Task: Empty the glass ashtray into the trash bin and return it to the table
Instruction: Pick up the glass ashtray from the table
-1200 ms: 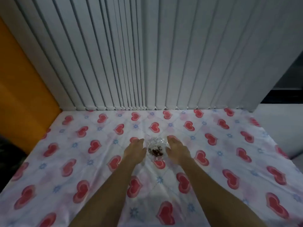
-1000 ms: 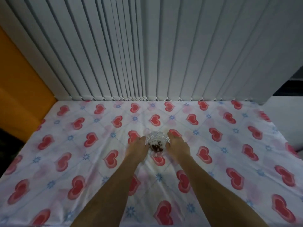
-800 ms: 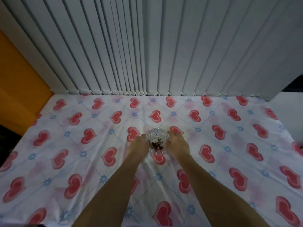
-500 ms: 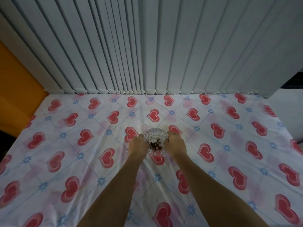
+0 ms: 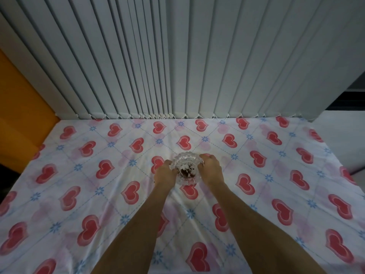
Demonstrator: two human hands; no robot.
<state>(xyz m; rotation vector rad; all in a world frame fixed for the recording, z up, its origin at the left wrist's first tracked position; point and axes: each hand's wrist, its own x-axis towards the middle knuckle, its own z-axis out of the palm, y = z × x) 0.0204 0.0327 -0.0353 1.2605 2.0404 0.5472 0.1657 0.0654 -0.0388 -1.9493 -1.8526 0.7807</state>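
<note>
Gripped at frame centre between curled left hand (image 5: 165, 173) and right hand (image 5: 211, 170): glass ashtray (image 5: 186, 167) with dark ash, above heart-print tablecloth (image 5: 79, 184).

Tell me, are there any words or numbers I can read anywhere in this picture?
None: no words, numbers, labels or signs show anywhere.
The tablecloth has only red hearts and small blue flowers.
The glass ashtray held between the left hand and right hand carries no writing.
The blinds are plain.
</note>
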